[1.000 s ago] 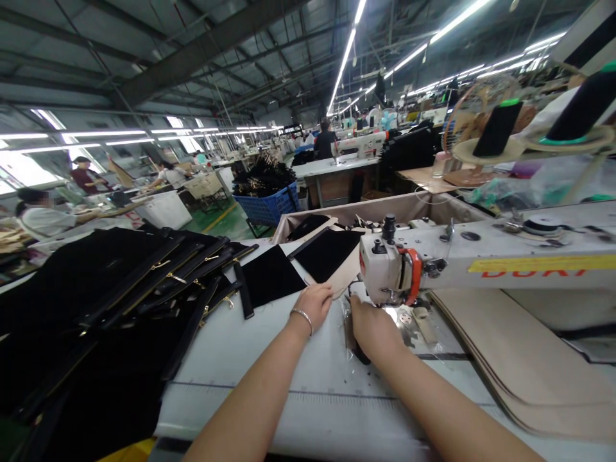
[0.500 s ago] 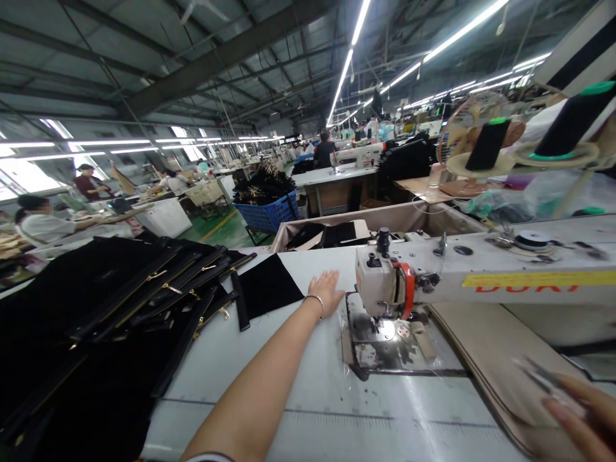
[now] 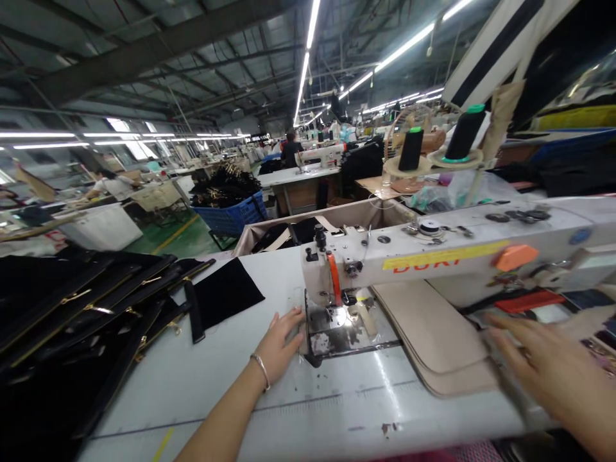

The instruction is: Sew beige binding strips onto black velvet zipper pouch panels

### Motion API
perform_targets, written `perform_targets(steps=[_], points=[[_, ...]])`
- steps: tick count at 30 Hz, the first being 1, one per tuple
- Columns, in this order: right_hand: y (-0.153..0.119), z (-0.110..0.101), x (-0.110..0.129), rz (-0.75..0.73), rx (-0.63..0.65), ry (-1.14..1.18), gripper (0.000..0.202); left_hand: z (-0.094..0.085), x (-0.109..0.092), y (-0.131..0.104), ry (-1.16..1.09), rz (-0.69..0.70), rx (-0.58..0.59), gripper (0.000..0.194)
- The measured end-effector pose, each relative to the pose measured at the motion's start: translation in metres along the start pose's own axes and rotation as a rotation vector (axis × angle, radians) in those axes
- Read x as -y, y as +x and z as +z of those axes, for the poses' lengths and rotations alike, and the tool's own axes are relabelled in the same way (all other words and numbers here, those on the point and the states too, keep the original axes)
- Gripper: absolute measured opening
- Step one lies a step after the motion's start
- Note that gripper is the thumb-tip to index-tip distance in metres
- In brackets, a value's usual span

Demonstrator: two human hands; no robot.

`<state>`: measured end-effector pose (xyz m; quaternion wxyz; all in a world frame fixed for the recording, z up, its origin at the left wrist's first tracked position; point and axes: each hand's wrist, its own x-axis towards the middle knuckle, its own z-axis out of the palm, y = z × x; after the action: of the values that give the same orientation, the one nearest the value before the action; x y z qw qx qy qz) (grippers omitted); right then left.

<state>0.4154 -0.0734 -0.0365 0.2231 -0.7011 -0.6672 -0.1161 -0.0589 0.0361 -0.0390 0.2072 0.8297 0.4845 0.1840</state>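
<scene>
At the centre of the frame, the left hand (image 3: 279, 346) lies palm down on the pale tabletop (image 3: 183, 385), its grip wide and empty, fingers spread toward the metal plate (image 3: 327, 343) of the sewing machine (image 3: 366, 250). A bracelet (image 3: 261, 372) circles the wrist.

The right hand (image 3: 553, 372), at the lower right, is blurred. Its fingers reach leftward, near the right edge of the beige panels (image 3: 433, 327); whether that grip is wide, holds anything or touches them, one cannot tell. The panels lie flat and stacked right of the plate, between the two hands, nearer the right grip and well apart from the left.

A flat black piece (image 3: 228, 292) lies up and left of the left hand, just beside zippered black pieces (image 3: 43, 308) heaped at the left of the frame. Behind the tabletop's far edge sits a lined bin (image 3: 351, 210) with pieces inside.
</scene>
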Motion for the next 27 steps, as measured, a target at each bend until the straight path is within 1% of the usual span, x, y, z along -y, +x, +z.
perform_targets(steps=[1, 2, 3, 5, 6, 8, 10, 12, 14, 16, 17, 18, 19, 22, 23, 27], points=[[0.003, 0.006, 0.015, -0.044, 0.054, 0.005, 0.052, 0.002, -0.002, -0.002, 0.008, 0.004, -0.032, 0.043], [0.006, 0.011, 0.03, -0.057, 0.086, -0.006, 0.06, 0.004, -0.003, -0.003, 0.02, 0.004, -0.055, 0.041], [0.009, 0.016, 0.044, -0.048, 0.106, -0.023, 0.073, 0.005, -0.004, -0.002, 0.035, 0.003, -0.069, 0.039], [0.015, 0.02, 0.066, 0.021, 0.146, -0.111, 0.094, 0.006, -0.004, 0.0, 0.062, 0.008, -0.085, 0.038], [0.017, 0.02, 0.074, 0.054, 0.156, -0.165, 0.098, 0.007, -0.004, 0.001, 0.071, 0.016, -0.091, 0.037], [0.021, 0.016, 0.082, 0.094, 0.141, -0.268, 0.097, 0.007, -0.003, 0.001, 0.082, 0.03, -0.1, 0.037], [0.023, 0.011, 0.083, 0.098, 0.083, -0.32, 0.094, 0.007, -0.004, 0.001, 0.088, 0.037, -0.107, 0.036], [0.025, 0.009, 0.078, 0.097, 0.039, -0.304, 0.09, 0.008, -0.004, 0.0, 0.094, 0.041, -0.112, 0.036], [0.026, 0.011, 0.07, 0.086, 0.042, -0.222, 0.078, 0.008, -0.005, 0.0, 0.099, 0.042, -0.118, 0.036], [0.026, 0.015, 0.062, 0.077, 0.071, -0.141, 0.058, 0.009, -0.005, 0.0, 0.105, 0.04, -0.119, 0.036], [0.027, 0.018, 0.059, 0.076, 0.088, -0.118, 0.052, 0.009, -0.006, 0.001, 0.108, 0.038, -0.121, 0.036], [0.027, 0.021, 0.057, 0.079, 0.101, -0.108, 0.051, 0.009, -0.006, 0.001, 0.111, 0.037, -0.122, 0.036], [0.027, 0.024, 0.055, 0.082, 0.109, -0.107, 0.054, 0.009, -0.006, 0.001, 0.113, 0.036, -0.124, 0.036], [0.028, 0.031, 0.054, 0.084, 0.132, -0.107, 0.075, 0.009, -0.006, 0.001, 0.119, 0.037, -0.125, 0.035], [0.029, 0.032, 0.054, 0.086, 0.142, -0.104, 0.078, 0.009, -0.006, 0.001, 0.12, 0.038, -0.122, 0.035], [0.036, 0.035, 0.057, 0.117, 0.19, -0.069, 0.077, 0.011, -0.005, 0.0, 0.12, 0.038, -0.123, 0.036]])
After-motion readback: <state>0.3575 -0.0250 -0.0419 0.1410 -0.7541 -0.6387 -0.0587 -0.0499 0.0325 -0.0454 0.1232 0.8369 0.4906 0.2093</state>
